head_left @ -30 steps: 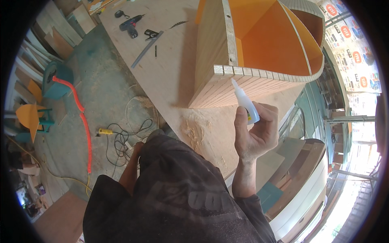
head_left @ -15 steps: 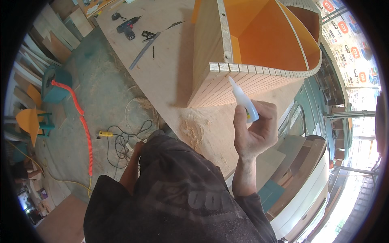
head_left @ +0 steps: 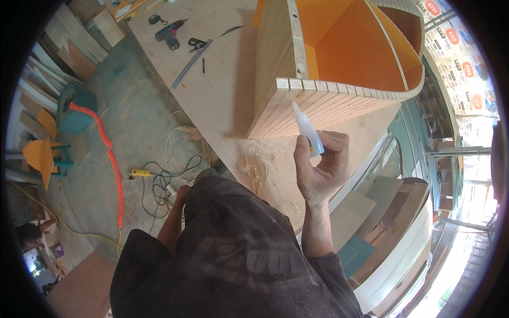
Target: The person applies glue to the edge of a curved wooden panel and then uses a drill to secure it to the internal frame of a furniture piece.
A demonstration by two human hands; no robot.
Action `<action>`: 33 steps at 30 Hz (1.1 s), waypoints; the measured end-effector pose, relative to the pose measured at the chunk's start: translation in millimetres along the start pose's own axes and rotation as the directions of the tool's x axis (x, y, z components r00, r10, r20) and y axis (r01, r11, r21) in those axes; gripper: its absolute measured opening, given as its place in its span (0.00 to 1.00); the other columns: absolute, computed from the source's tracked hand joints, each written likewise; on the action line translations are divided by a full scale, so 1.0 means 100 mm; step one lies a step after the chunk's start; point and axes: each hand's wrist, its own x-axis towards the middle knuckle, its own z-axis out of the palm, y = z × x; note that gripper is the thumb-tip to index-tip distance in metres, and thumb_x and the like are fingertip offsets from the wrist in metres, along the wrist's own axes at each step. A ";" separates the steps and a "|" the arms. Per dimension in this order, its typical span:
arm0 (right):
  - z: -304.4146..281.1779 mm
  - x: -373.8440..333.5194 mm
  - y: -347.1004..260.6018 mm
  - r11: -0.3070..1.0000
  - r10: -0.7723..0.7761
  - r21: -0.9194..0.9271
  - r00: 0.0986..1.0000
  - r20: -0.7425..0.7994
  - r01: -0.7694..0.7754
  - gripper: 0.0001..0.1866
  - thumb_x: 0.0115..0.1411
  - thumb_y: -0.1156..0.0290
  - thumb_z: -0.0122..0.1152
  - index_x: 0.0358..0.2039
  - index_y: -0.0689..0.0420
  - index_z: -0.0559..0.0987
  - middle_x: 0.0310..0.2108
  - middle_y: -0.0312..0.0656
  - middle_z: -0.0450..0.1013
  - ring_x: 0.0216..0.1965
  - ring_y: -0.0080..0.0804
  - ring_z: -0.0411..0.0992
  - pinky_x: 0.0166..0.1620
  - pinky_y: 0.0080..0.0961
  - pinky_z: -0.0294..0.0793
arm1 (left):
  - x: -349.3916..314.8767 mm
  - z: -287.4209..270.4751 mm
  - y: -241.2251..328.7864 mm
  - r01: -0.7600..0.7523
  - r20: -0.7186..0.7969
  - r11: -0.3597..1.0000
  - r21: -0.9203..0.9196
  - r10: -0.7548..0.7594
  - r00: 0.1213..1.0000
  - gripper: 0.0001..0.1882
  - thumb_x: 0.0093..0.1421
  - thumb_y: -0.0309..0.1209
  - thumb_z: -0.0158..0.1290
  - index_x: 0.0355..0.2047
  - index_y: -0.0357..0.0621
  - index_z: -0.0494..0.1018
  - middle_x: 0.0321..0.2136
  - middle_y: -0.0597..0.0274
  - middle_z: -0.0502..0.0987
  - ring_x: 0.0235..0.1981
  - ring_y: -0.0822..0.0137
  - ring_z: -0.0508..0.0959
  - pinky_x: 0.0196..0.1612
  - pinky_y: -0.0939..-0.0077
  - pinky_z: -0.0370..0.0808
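Observation:
My right hand is closed around a small white glue bottle, pinching it between thumb and fingers. Its long tapered nozzle points up and slightly left, close to the slatted front of a wooden body. Whether the tip touches the wood I cannot make out. That body has a curved wall of narrow strips, a flat plywood side and an orange interior. Low beside my dark clothing, my left hand shows only in small part, its fingers hidden.
A wooden worktable carries a drill, a tape measure, a combination square and wood shavings. On the floor lie tangled black cable and a red coiled hose. Boards stand at the right.
My right hand and the glue bottle have shifted a little to the left along the slatted wall. The view has moved slightly; my left hand stays low.

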 end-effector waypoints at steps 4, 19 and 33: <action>0.02 0.02 -0.05 0.999 -0.001 -0.052 1.000 -0.014 0.001 0.12 0.55 0.81 0.72 0.36 0.61 0.76 0.31 0.42 0.75 0.30 0.23 0.74 0.31 0.21 0.75 | -0.01 -0.01 0.01 -0.036 -0.008 0.998 0.057 0.037 0.999 0.20 0.55 0.46 0.58 0.28 0.39 0.82 0.33 0.42 0.84 0.39 0.42 0.84 0.41 0.51 0.79; 0.03 -0.02 -0.08 0.997 0.038 -0.067 0.999 0.015 -0.037 0.11 0.55 0.82 0.72 0.36 0.63 0.77 0.32 0.42 0.73 0.30 0.23 0.73 0.34 0.20 0.75 | 0.12 -0.01 -0.04 -0.080 0.022 0.991 0.108 0.078 0.997 0.22 0.57 0.49 0.55 0.28 0.40 0.82 0.33 0.44 0.83 0.39 0.44 0.84 0.40 0.51 0.78; 0.19 -0.32 0.16 0.996 0.007 -0.088 0.998 -0.056 -0.012 0.13 0.51 0.82 0.73 0.33 0.59 0.76 0.29 0.41 0.74 0.28 0.27 0.72 0.31 0.23 0.72 | -0.01 -0.17 0.10 -0.101 0.034 0.989 0.109 0.098 0.995 0.22 0.59 0.49 0.56 0.33 0.40 0.82 0.34 0.46 0.84 0.37 0.45 0.84 0.39 0.54 0.78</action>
